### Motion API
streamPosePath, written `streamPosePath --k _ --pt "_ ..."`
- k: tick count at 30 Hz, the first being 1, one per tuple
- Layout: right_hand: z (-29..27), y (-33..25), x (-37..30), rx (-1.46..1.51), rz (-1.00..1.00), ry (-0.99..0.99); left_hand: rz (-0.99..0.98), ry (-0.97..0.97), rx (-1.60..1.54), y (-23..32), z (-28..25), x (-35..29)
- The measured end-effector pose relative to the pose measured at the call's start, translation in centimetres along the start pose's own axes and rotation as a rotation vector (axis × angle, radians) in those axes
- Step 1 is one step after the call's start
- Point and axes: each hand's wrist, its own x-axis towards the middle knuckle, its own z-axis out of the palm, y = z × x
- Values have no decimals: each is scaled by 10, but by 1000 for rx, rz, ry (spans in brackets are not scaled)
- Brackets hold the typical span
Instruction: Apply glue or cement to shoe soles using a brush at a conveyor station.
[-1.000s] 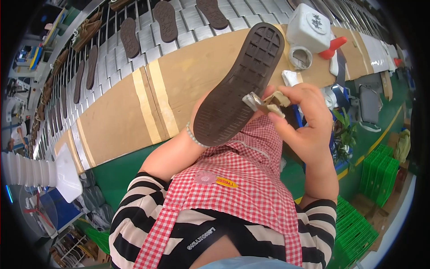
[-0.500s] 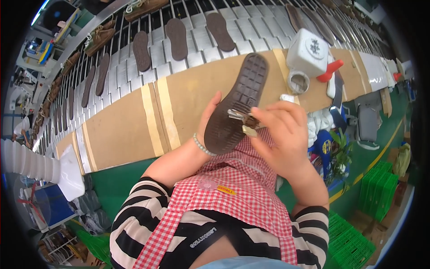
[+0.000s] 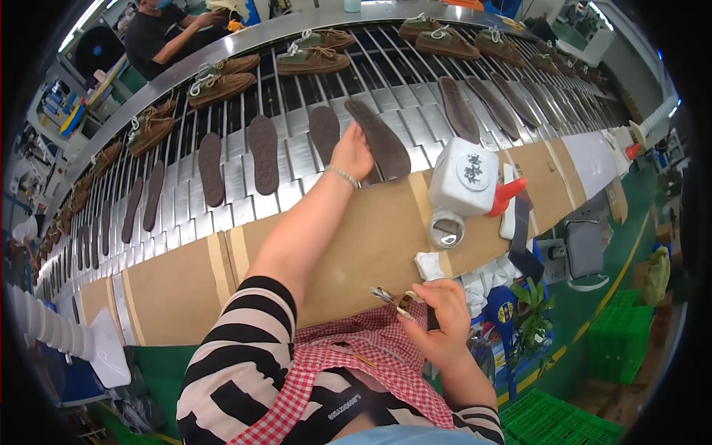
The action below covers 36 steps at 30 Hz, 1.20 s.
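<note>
My left hand (image 3: 353,154) reaches out over the slatted metal conveyor, its fingers on the left edge of a dark brown shoe sole (image 3: 382,144). The sole sits at a slant, just right of another brown sole (image 3: 324,133) lying on the slats. Nearer my body, over the front edge of the cardboard-covered bench (image 3: 334,259), my right hand (image 3: 445,319) pinches a small tool (image 3: 404,302) with a shiny metal end and a brownish, pale-edged body. Its exact kind is not clear.
A white plastic bottle (image 3: 466,178) stands on the bench beside a round metal-lined cup (image 3: 447,230) and a red nozzle (image 3: 507,196). More soles and laced brown-green shoes (image 3: 315,55) line the conveyor. Across it, a person in black (image 3: 159,37) works. Green crates (image 3: 564,419) stand at lower right.
My left hand has carried the sole from in front of my body out to the conveyor. My right hand has dropped lower and nearer me, still pinching the small tool. The view has shifted.
</note>
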Motion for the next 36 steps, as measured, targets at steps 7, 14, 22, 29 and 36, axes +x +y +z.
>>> streamPosePath --k 7,14,22,29,36 --pt "-29 45 10 -311 128 72 597 534 2506 6 -24 -14" --pt "-50 89 35 -678 149 137 247 520 2296 84 -56 -36" --pt "-26 108 42 -736 81 79 175 -47 319 135 -9 -174" --pt "-16 102 46 -738 41 48 -126 -222 -62 110 -32 -296" --pt "-45 111 28 -606 306 -20 -342 -229 -441 54 -35 -336"
